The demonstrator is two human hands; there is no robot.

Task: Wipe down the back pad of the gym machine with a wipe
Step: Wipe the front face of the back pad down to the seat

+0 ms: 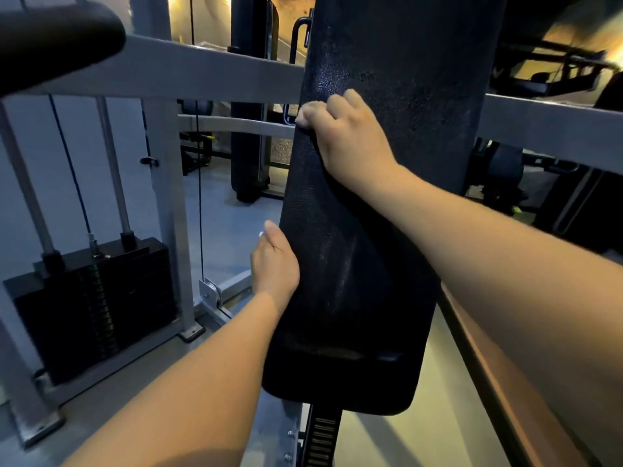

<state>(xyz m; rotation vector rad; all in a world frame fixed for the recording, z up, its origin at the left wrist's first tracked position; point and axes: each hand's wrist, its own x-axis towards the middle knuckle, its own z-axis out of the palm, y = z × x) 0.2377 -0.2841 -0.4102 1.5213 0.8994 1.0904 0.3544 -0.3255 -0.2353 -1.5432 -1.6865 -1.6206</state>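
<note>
The long black back pad point(387, 79) stands upright in the middle of the view, with faint damp streaks on its lower half. My right hand point(350, 136) presses against the pad's upper left edge with its fingers curled. A small pale bunched wipe point(308, 111) shows just under those fingertips; most of it is hidden by the hand. Lower down, my left hand point(274, 264) grips the pad's left edge, thumb on the front face and fingers wrapped behind it.
A black weight stack point(97, 308) with guide rods and a cable sits low on the left inside the grey machine frame point(209, 72). A black padded roller point(57, 35) juts in at the top left. More gym machines stand behind and at right.
</note>
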